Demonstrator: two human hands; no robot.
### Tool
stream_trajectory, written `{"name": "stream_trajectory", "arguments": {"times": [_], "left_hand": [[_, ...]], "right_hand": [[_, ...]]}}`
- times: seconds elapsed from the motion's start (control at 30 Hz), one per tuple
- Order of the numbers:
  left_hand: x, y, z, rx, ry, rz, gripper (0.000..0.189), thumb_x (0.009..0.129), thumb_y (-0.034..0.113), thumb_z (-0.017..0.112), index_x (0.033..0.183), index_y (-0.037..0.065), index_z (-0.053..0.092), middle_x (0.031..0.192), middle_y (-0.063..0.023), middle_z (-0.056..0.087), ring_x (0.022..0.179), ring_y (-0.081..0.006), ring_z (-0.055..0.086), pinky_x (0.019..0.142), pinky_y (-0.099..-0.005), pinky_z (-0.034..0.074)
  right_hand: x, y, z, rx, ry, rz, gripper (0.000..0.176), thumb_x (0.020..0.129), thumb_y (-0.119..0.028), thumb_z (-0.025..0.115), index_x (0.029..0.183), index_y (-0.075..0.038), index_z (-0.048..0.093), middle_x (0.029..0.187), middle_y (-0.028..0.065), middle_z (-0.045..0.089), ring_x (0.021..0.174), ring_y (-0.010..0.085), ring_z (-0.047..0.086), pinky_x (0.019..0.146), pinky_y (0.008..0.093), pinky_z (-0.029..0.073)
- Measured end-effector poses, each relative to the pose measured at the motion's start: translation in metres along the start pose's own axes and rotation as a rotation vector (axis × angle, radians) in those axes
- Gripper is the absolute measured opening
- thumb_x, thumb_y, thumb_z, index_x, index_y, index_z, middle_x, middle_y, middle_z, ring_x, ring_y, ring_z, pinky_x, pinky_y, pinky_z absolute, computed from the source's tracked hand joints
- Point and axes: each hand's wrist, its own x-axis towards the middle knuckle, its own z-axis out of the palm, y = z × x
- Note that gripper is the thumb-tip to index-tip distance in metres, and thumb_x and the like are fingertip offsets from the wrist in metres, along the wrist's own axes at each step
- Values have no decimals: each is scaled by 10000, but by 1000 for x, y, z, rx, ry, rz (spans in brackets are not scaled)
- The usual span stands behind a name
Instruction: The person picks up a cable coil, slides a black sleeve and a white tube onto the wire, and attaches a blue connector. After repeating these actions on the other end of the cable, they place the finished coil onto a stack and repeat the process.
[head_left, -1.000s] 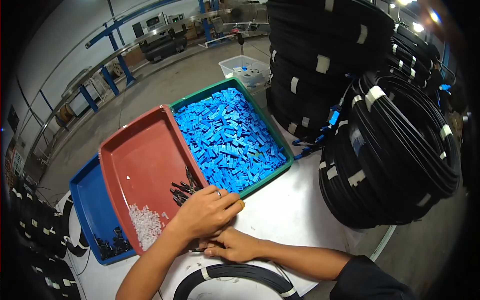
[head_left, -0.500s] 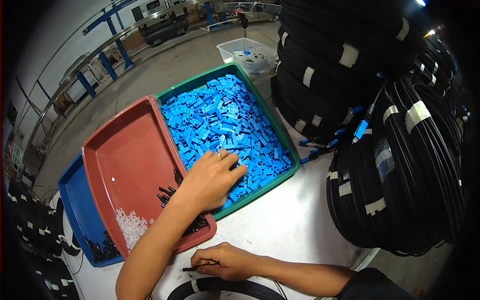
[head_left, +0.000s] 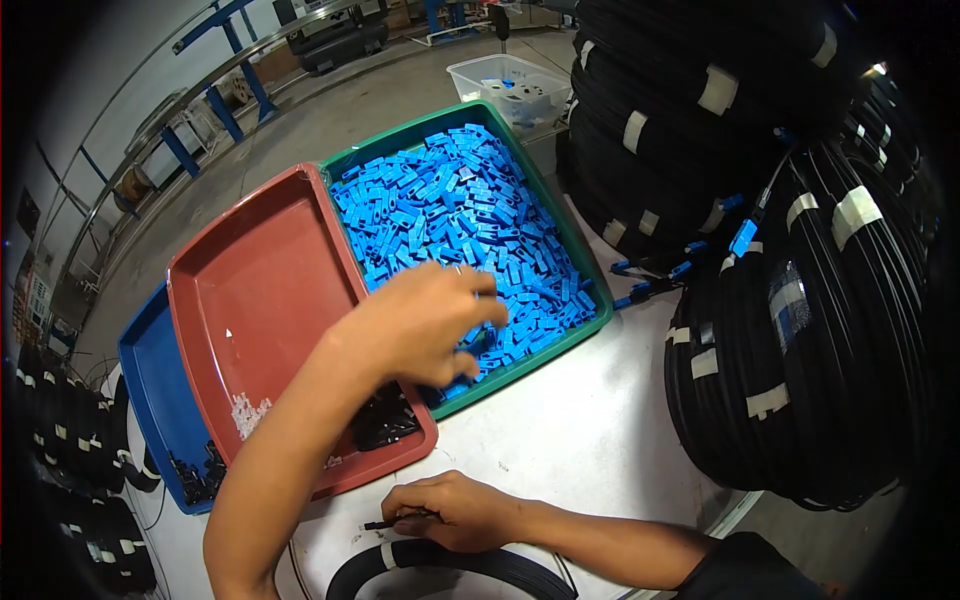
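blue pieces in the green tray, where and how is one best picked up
Probably from above, pinching one of the topmost blue pieces across its long sides: they are small, oblong and jumbled, so those on top look freest. The green tray has raised walls that would hinder a low sideways approach. The left hand is over it, thumb and fingers apart.

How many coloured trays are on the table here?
3. The green tray, holding blue pieces, is rightmost; the red tray is in the middle; the blue tray is leftmost, partly covered by the red one. Another could be hidden beneath.
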Motion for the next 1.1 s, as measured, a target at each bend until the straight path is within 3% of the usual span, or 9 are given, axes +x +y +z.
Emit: {"name": "stream_trajectory", "arguments": {"times": [0.13,0.27,0.33,0.43,0.5,0.67,0.73,0.87,1.1], "left_hand": [[1,2,21,55,-11,56,408,688,188,859,1063,120,713,1180,-123,624,990,-350,652,847,-454,523],[20,-25,10,349,11,149,415,740,112,768,1140,130,659,1228,-112,595,1103,-311,616,877,-432,512],[30,-44,9,404,194,155,393,761,93,721,1145,135,648,1322,-120,574,1228,-292,568,932,-441,498],[39,-66,-2,546,411,137,339,823,69,696,1153,125,642,1356,-128,564,1230,-314,566,953,-445,490],[40,-66,-10,322,573,98,295,867,65,683,1156,110,639,1356,-132,561,1223,-341,562,974,-447,479],[14,-44,-9,234,462,84,291,858,83,708,1143,91,649,1316,-135,589,1141,-360,594,949,-452,483],[3,-38,-3,191,267,60,256,851,73,708,1104,80,670,1248,-126,632,1096,-359,611,942,-459,479],[-14,-26,15,313,134,47,268,762,117,742,1025,93,693,1140,-86,659,1056,-280,629,899,-407,472],[-28,-20,24,316,233,64,226,753,181,766,961,106,719,1053,-50,670,1025,-239,607,870,-384,453]], "right_hand": [[0,-6,0,18,-7,42,152,952,-77,645,1095,-33,619,1012,161,707,939,370,689,813,424,541],[1,1,2,17,2,16,133,946,-72,643,1064,-17,614,993,185,698,949,393,671,816,436,524],[0,1,2,36,2,16,132,946,-69,642,1063,-15,612,993,186,697,947,390,670,819,433,522],[0,2,2,32,-17,37,150,955,-75,645,1094,-27,615,1015,168,700,956,376,677,836,425,533],[0,1,0,8,-37,62,170,965,-84,648,1127,-41,621,1036,150,703,967,365,684,850,419,545],[0,-1,-1,18,-49,73,190,959,-78,632,1144,-36,626,1067,155,704,1003,365,680,876,421,539],[-1,2,0,18,-40,51,196,954,-71,627,1146,-33,624,1072,156,703,1009,364,680,880,422,539],[-1,5,2,2,-25,11,218,937,-53,626,1153,-28,618,1081,157,702,1018,360,682,886,422,543],[0,2,3,27,19,-20,154,914,-56,645,1056,-2,615,991,182,701,952,380,684,821,432,532]]}}
